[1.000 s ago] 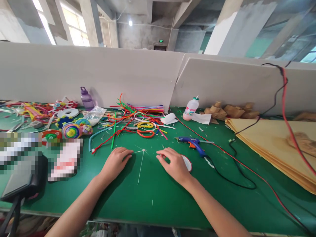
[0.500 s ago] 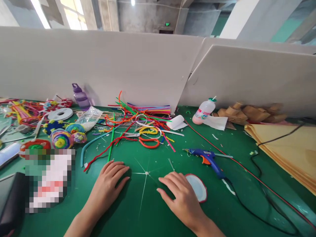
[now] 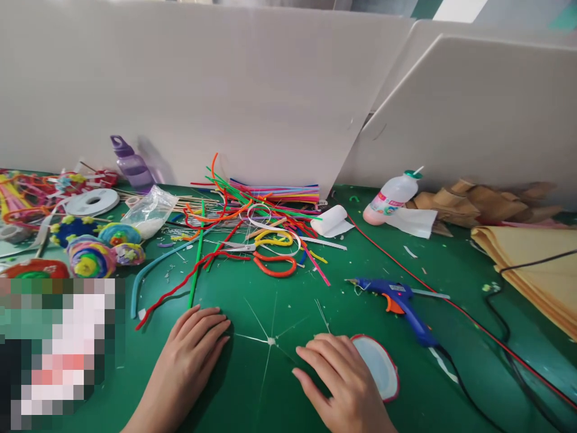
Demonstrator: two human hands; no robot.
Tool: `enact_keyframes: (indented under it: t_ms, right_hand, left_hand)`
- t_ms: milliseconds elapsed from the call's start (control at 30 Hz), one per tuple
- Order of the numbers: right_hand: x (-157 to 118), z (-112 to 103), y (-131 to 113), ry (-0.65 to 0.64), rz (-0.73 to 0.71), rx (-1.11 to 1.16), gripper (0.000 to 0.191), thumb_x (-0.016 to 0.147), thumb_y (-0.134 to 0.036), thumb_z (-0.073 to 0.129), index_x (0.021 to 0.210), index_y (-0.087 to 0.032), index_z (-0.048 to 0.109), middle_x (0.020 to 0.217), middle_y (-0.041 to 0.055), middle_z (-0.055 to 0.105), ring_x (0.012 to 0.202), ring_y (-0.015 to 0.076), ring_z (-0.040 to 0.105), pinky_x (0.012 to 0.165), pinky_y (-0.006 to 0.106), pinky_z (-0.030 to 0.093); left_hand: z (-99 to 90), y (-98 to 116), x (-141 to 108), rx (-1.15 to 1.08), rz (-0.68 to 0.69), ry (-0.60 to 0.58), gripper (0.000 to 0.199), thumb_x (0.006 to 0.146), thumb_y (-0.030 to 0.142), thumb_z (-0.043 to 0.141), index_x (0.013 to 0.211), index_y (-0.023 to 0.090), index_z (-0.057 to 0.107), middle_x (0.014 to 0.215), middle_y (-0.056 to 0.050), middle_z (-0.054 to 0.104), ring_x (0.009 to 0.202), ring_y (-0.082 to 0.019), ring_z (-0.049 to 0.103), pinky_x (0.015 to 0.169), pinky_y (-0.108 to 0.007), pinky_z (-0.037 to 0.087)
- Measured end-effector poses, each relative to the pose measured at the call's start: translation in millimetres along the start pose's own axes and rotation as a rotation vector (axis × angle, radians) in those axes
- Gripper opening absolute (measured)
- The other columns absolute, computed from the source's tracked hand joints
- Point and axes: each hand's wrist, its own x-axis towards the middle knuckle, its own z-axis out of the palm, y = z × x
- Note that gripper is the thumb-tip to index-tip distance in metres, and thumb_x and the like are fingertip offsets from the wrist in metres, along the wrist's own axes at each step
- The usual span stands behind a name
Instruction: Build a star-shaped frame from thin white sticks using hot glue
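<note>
Both hands rest on the green table, palms down. My left hand [image 3: 192, 355] lies left of a star of thin clear strands joined at a small white blob [image 3: 271, 341]; its fingers are stretched out and hold nothing. To the right of the star, my right hand [image 3: 336, 373] has its fingers slightly bent and apart, with nothing seen in them. A white disc with a red rim [image 3: 381, 367] is partly hidden behind that hand. Thin wires [image 3: 322, 316] lie just beyond its fingers. The blue glue gun [image 3: 401, 294] rests on its side farther right.
Scissors [image 3: 274, 264] with red and yellow handles lie before a pile of pipe cleaners [image 3: 274, 195]. Pom-pom crafts [image 3: 92, 255], a white ribbon roll [image 3: 92, 202] and a purple bottle [image 3: 133, 165] stand left. A drink bottle [image 3: 390, 198], brown paper [image 3: 532, 252] and cables [image 3: 500, 325] are right.
The camera view has tilted down and come a little closer, so things beside the hands appear lower and larger. The hands stay flat in nearly the same places around the strand star.
</note>
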Motion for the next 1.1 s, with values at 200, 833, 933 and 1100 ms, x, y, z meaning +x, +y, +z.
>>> enact_keyframes:
  t_ms: [200, 833, 933, 1100]
  right_hand:
    - [0.3, -0.6, -1.0, 0.006, 0.013, 0.03, 0.013, 0.086, -0.023, 0.053, 0.085, -0.023, 0.066, 0.076, 0.0032, 0.068, 0.074, 0.0188, 0.061, 0.068, 0.034, 0.045]
    - [0.6, 0.7, -3.3, 0.017, 0.026, 0.057, 0.017, 0.087, -0.02, 0.051, 0.079, -0.021, 0.066, 0.073, 0.0039, 0.065, 0.074, 0.0183, 0.059, 0.069, 0.034, 0.042]
    - [-0.3, 1.3, -3.4, 0.029, 0.029, 0.069, 0.017, 0.088, -0.019, 0.051, 0.078, -0.02, 0.066, 0.073, 0.0032, 0.064, 0.075, 0.0178, 0.058, 0.071, 0.033, 0.04]
    - [0.6, 2.2, -3.5, 0.033, 0.026, 0.083, 0.016, 0.088, -0.019, 0.051, 0.079, -0.019, 0.065, 0.074, 0.003, 0.064, 0.075, 0.018, 0.056, 0.071, 0.033, 0.038]
  left_hand:
    - [1.2, -1.3, -0.9, -0.002, 0.008, 0.012, 0.024, 0.091, 0.024, 0.047, 0.109, 0.026, 0.063, 0.105, -0.005, 0.069, 0.102, -0.022, 0.062, 0.096, -0.045, 0.047]
    - [-0.6, -1.3, -0.3, 0.0, 0.023, 0.011, 0.022, 0.092, 0.023, 0.045, 0.106, 0.024, 0.063, 0.106, -0.004, 0.069, 0.102, -0.02, 0.062, 0.096, -0.043, 0.045]
    - [-1.4, -1.3, 0.3, 0.01, 0.029, 0.001, 0.022, 0.092, 0.022, 0.047, 0.108, 0.023, 0.062, 0.106, -0.003, 0.068, 0.103, -0.02, 0.061, 0.097, -0.042, 0.044]
    - [-2.1, -1.7, 0.8, 0.01, 0.05, 0.011, 0.02, 0.092, 0.02, 0.047, 0.106, 0.022, 0.061, 0.106, -0.002, 0.069, 0.103, -0.02, 0.061, 0.096, -0.042, 0.044]
